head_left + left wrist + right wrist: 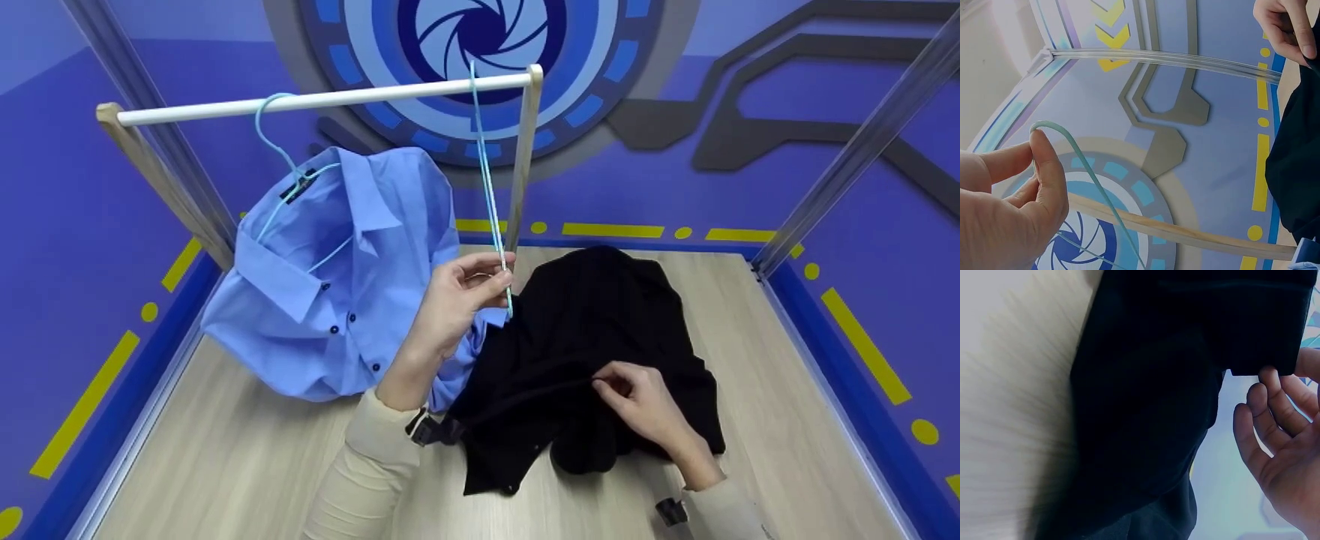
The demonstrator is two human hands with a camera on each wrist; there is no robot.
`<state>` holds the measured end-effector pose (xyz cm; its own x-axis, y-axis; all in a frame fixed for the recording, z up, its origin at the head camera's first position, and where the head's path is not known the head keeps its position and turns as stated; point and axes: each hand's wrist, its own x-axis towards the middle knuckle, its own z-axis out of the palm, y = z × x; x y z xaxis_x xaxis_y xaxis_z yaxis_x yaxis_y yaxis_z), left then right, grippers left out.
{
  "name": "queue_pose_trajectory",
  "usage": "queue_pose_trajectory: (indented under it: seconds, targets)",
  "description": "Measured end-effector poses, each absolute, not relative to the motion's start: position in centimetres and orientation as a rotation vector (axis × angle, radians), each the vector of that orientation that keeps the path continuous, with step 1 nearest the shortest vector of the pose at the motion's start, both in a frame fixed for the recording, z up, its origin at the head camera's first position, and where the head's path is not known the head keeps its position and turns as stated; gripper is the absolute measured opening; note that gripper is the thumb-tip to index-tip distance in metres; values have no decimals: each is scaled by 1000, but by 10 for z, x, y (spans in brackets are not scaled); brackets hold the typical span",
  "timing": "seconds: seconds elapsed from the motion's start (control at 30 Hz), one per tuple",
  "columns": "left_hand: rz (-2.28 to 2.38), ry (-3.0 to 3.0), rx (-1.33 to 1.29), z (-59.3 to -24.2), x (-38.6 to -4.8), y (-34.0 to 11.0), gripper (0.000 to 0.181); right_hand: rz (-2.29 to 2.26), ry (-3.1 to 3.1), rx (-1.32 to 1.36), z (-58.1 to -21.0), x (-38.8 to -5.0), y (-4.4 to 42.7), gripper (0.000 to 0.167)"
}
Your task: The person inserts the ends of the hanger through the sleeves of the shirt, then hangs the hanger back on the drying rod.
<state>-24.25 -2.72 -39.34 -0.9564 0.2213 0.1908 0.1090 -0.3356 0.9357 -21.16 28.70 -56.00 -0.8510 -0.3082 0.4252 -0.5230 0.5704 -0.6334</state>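
Observation:
My left hand (pixel 454 304) pinches the lower end of a light teal wire hanger (pixel 484 161), whose hook is over the rack's white rail. In the left wrist view, thumb and fingertips meet at a rounded corner of the hanger (pixel 1092 180). A black shirt (pixel 607 315) lies crumpled on the wooden surface, with small buttons near its front corner. Thumb and index finger of my right hand (pixel 645 401) pinch a lifted edge of it. The right wrist view shows a squared flap of the black shirt (pixel 1145 410) between those fingers, the others (pixel 1255 396) loosely bent.
A light blue shirt (pixel 405 202) with dark buttons hangs on another teal hanger (pixel 262 124) at the left of the rail (pixel 337 97). Wooden posts (pixel 525 150) support the rail. Blue patterned panels (pixel 787 172) stand around the wooden surface (pixel 757 360).

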Motion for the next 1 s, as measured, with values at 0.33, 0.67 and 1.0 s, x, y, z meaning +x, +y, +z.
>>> queue_pose_trajectory:
  seconds: [0.33, 0.67, 1.0]
  targets:
    - [2493, 1804, 464, -397, -244, -31, 30, 1177, -2557, 690, -561, -210, 287, 17]
    - [2514, 1798, 495, -401, -243, -34, 34, 1174, -2573, 681, -561, -210, 287, 15]
    - [2482, 1910, 504, -403, -236, -40, 36, 1178, -2562, 692, -564, -211, 287, 16]
